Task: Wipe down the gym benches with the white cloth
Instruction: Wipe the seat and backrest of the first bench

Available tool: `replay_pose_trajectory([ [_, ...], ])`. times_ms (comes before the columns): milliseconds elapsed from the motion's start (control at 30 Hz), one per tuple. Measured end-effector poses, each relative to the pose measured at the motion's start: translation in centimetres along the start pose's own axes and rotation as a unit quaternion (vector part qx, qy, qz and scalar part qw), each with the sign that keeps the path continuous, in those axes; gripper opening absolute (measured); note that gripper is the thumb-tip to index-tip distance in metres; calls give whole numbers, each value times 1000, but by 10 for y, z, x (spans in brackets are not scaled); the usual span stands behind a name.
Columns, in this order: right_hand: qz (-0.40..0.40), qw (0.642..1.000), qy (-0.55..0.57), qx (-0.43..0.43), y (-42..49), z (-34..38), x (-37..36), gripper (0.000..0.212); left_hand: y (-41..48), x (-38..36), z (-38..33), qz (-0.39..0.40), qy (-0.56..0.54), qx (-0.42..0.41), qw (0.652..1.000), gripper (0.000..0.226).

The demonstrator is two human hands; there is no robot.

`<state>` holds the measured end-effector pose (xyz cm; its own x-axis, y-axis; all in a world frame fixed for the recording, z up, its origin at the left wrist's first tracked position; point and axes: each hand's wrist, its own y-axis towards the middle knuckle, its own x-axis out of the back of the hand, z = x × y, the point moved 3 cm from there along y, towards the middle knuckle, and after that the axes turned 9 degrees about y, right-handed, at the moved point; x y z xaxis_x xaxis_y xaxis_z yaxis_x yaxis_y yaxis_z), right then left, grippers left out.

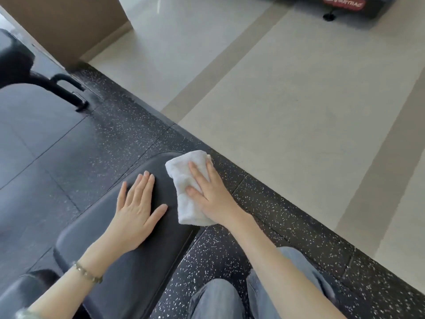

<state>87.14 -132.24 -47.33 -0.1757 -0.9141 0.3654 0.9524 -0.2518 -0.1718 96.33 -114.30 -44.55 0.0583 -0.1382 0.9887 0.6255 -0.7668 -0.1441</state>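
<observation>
A black padded gym bench [128, 261] runs from the lower left up to the middle of the view. On its far right end lies a folded white cloth [184, 180]. My right hand [209, 192] presses flat on top of the cloth, fingers spread over it. My left hand [135, 212] rests flat on the bench pad just left of the cloth, fingers apart and holding nothing. A beaded bracelet [88, 272] circles my left wrist.
A second dark bench pad [32, 116] with a black metal frame [69, 88] stands at the left. Speckled black rubber flooring [287, 222] surrounds the benches and borders pale tile floor [287, 88]. My knees in blue jeans [218, 300] are at the bottom. A black machine base [345, 5] sits far off.
</observation>
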Motion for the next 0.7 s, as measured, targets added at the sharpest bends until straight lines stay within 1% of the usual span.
replay_pose_trajectory([
  [133, 93, 991, -69, -66, 60, 17, 13, 58, -2, 2, -2, 49, 4, 6, 999, 77],
  [200, 126, 985, -89, -81, 77, 26, 15, 56, -2, 6, -2, 72, -1, 15, 997, 75],
  [400, 144, 984, -65, -79, 35, 32, 26, 61, -2, 17, -2, 129, -30, 29, 991, 75],
  [500, 149, 982, -30, -109, 47, 27, 25, 61, 1, 19, -2, 133, -41, 26, 990, 75],
  [600, 183, 971, -71, -134, 84, 32, 21, 54, 2, 21, -2, 115, -55, 21, 992, 74],
  [700, 253, 950, -135, -124, 121, 44, 8, 47, 1, 22, -2, 113, -71, 24, 991, 73],
])
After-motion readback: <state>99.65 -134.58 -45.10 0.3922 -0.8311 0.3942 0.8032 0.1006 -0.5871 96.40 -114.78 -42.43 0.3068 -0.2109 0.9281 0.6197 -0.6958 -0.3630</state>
